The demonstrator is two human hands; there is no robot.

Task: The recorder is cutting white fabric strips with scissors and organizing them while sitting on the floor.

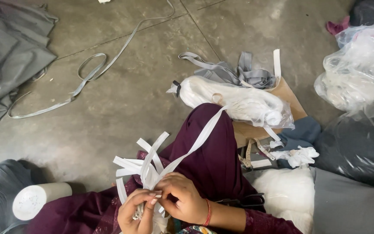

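Rough grey concrete floor (122, 99), grey fabric strip (87, 71) looped on it. Both hands, left hand (137, 212) and right hand (182, 201), pinch closed on a bundle of flat white elastic strips (146, 167) over maroon cloth (213, 160).

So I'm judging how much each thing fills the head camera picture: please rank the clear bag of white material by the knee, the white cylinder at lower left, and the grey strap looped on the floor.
1. Clear bag of white material, largest.
2. Grey strap: longest reach, but thin and farther away, so its rank is unsure.
3. White cylinder, smallest, partly hidden by dark fabric.
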